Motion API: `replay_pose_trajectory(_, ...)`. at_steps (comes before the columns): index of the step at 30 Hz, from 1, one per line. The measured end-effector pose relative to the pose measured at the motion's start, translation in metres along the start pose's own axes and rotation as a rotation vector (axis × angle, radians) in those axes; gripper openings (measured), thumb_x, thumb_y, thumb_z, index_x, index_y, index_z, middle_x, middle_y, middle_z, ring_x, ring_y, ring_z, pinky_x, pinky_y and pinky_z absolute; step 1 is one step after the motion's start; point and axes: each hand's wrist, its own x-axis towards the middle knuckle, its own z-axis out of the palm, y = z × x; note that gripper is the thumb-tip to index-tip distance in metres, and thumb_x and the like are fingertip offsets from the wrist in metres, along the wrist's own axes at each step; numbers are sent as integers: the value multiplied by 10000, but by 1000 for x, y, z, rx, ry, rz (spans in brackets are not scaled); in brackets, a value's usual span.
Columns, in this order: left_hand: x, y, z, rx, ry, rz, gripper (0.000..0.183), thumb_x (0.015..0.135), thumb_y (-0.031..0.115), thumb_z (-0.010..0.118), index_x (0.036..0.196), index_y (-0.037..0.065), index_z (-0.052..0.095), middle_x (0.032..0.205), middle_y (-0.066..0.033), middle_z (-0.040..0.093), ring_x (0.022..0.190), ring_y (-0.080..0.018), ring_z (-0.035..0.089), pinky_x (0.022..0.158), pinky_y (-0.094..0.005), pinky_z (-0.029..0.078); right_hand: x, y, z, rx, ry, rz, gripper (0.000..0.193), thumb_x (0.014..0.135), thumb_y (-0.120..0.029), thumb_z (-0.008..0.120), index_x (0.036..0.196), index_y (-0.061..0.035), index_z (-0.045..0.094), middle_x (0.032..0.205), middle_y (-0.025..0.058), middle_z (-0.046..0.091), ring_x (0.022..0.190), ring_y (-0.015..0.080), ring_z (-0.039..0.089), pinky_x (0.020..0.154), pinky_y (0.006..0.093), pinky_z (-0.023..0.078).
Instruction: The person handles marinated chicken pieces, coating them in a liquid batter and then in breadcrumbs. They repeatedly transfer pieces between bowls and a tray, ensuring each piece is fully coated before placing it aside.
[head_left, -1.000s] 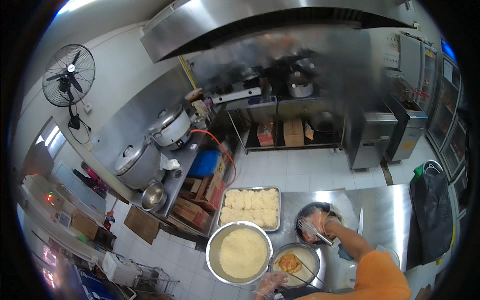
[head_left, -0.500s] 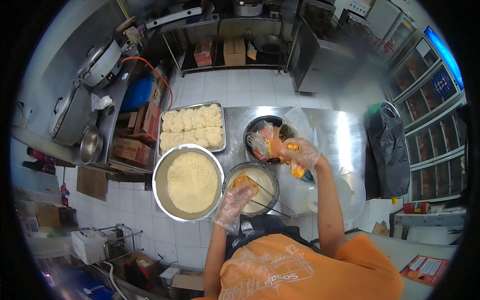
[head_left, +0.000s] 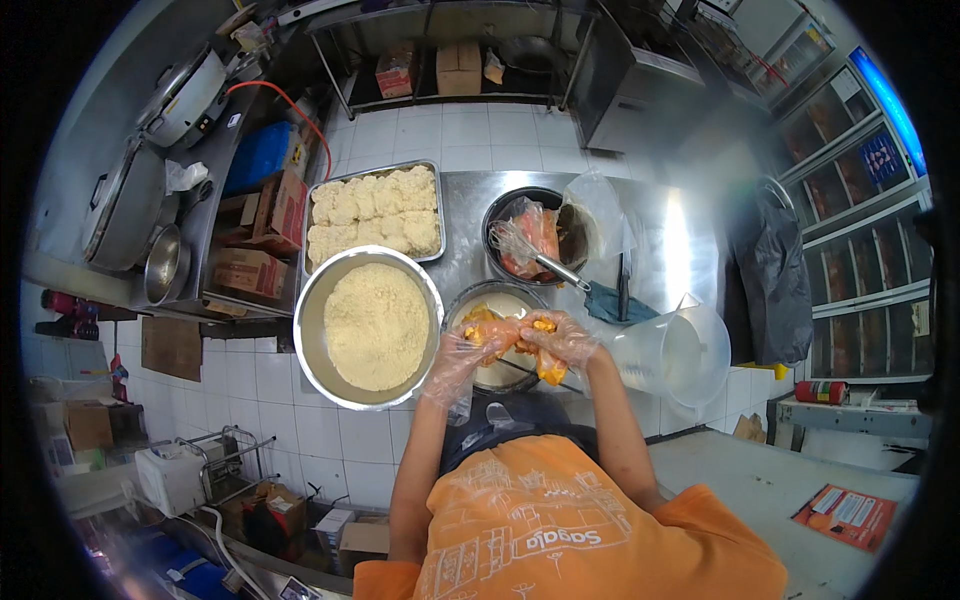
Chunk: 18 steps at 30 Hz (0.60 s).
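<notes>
Both hands wear clear plastic gloves and meet above a round bowl [head_left: 530,291] of pale, creamy batter. My left hand [head_left: 466,354] is closed on an orange, sauce-coated piece of meat [head_left: 500,330]. Closed beside it, my right hand [head_left: 566,342] grips more orange-coated meat [head_left: 549,368], part of which hangs below the fingers. The gloves hide much of what they hold. Just beyond, a dark pot [head_left: 489,236] contains orange-red meat in a clear bag [head_left: 541,232]. A whisk [head_left: 562,270] rests across that pot. A thin metal utensil lies partly hidden in the batter bowl.
Left of the batter stands a large steel bowl [head_left: 301,335] of pale crumbs. A metal tray [head_left: 441,205] of coated pieces sits behind it. To the right are a translucent plastic container [head_left: 690,350], a teal cloth [head_left: 610,303], a dark-handled tool [head_left: 625,290] and a black bag [head_left: 780,285].
My right hand has come from the dark pot, with orange meat, to beside my left hand over the batter. My left hand has risen slightly. The view has shifted, and the whisk handle now shows.
</notes>
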Motion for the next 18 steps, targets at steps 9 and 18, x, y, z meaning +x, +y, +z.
replay_pose_trajectory(9,6,19,17,642,164,191,432,859,159,894,1197,-36,710,1112,-114,758,964,-158,709,842,-310,592,6,34,-2,-22,220,33,275,1006,-153,734,1241,-18,685,1005,95,756,873,138,724,736,279,581)
replay_pose_trajectory(18,17,25,14,372,-64,-171,602,912,269,861,1372,-28,609,1173,-112,727,1021,-159,712,868,-303,614,-4,27,-8,249,349,-86,394,971,-72,756,1348,-58,643,1092,91,739,976,169,727,783,291,593)
